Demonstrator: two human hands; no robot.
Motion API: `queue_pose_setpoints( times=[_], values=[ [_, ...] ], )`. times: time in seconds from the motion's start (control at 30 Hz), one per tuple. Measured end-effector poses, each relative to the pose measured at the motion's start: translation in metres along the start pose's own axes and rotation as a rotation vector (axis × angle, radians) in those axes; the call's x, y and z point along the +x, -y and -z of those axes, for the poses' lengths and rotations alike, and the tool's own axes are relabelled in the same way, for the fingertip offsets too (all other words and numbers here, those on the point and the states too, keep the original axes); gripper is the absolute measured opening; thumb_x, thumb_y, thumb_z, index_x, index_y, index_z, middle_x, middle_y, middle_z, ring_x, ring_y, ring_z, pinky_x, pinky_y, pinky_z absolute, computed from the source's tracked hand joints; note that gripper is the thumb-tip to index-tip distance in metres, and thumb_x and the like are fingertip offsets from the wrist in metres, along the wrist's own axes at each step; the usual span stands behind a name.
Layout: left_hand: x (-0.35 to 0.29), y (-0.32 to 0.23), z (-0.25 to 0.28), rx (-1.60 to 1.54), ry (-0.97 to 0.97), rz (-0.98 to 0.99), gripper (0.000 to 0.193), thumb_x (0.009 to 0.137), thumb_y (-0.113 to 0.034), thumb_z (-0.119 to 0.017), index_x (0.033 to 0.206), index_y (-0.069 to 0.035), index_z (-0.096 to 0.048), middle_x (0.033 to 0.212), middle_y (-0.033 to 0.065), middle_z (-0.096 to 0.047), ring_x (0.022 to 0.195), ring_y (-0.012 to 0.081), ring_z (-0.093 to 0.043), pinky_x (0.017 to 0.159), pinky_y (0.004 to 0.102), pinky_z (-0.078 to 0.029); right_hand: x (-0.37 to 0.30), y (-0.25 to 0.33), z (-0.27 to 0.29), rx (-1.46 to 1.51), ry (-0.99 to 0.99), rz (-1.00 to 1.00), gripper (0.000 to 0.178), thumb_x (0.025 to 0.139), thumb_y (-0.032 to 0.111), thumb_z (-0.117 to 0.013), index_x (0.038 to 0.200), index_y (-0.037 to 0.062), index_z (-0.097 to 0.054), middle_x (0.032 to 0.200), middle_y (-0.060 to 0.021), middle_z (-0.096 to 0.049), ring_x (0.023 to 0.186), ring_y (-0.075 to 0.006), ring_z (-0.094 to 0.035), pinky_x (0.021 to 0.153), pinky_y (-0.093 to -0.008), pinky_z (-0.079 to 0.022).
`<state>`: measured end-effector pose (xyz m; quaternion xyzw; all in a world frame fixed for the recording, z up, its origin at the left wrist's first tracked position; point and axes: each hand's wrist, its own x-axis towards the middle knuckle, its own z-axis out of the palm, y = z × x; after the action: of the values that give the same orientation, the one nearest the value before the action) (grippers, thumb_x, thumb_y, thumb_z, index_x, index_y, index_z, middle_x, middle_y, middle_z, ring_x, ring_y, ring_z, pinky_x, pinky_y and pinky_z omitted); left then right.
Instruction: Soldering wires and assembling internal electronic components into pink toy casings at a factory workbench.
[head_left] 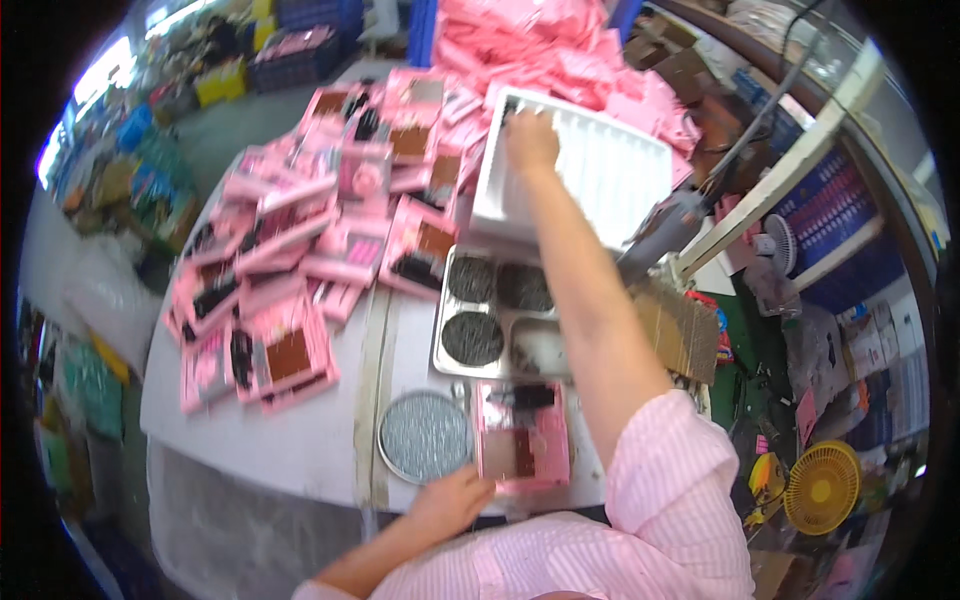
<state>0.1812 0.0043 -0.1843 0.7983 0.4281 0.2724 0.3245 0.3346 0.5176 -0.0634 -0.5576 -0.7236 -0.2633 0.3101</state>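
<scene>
An open pink compact case (pixel 553 440) lies near the table's front edge, with a dark strip in its upper part and grey and brown panels below. My left hand (pixel 450 503) grips its lower left corner, fingers closed. My right hand (pixel 531 140) reaches over the left end of a white ribbed tray (pixel 615 165), fingers curled down beside small dark pieces; what they hold is hidden. Between them sits a metal tray (pixel 440 335) with round wells, several filled with dark bristly pieces. A round tin (pixel 426 437) with a grey surface stands left of the case.
Many pink cases (pixel 290 235) are heaped on the left of the table (pixel 330 440). Pink packets (pixel 530 45) pile up in a blue crate at the back. A grey metal arm (pixel 665 235) and cardboard (pixel 675 325) stand right of my forearm. A yellow fan (pixel 822 487) is farther right.
</scene>
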Motion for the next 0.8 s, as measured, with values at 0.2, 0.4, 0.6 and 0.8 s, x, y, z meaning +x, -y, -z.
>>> queue_pose_setpoints(
  times=[0.2,0.4,0.6,0.8],
  values=[
    [0.000,0.006,-0.005,-0.049,-0.001,0.005,0.015,0.092,-0.023,-0.068,0.102,-0.012,-0.069,0.089,0.0103,-0.057,0.075,0.0318,-0.064,0.063,0.0418,-0.055,0.006,0.006,-0.023,0.003,-0.216,0.072,0.010,0.080,0.017,-0.063,0.080,0.0120,-0.072,0.087,-0.0038,-0.067,0.093,-0.0273,-0.064,0.066,-0.0432,-0.055],
    [0.000,-0.003,0.002,-0.057,0.017,0.113,0.013,0.091,-0.021,-0.071,0.099,-0.010,-0.072,0.087,0.0111,-0.061,0.077,0.0322,-0.066,0.065,0.0407,-0.054,0.012,0.020,-0.019,0.136,-0.045,-0.041,0.016,0.086,0.015,-0.059,0.095,0.0091,-0.072,0.101,-0.0099,-0.068,0.105,-0.0302,-0.062,0.079,-0.0457,-0.056],
    [0.011,-0.012,0.011,0.038,0.047,0.107,0.013,0.090,-0.019,-0.072,0.097,-0.008,-0.072,0.088,0.0133,-0.063,0.079,0.0342,-0.065,0.068,0.0415,-0.053,0.042,0.007,0.017,0.568,-0.121,-0.381,0.020,0.084,0.019,-0.067,0.096,0.0038,-0.071,0.101,-0.0159,-0.070,0.105,-0.0362,-0.059,0.088,-0.0474,-0.053],
    [-0.008,0.016,0.001,0.148,0.009,-0.028,0.020,0.089,-0.017,-0.069,0.105,-0.006,-0.072,0.088,0.0161,-0.064,0.082,0.0371,-0.061,0.071,0.0459,-0.051,-0.119,0.068,0.196,1.480,-0.181,-0.025,0.021,0.080,0.013,-0.074,0.100,0.0076,-0.069,0.080,-0.0082,-0.070,0.082,-0.0269,-0.065,0.080,-0.0384,-0.050]
  ],
)
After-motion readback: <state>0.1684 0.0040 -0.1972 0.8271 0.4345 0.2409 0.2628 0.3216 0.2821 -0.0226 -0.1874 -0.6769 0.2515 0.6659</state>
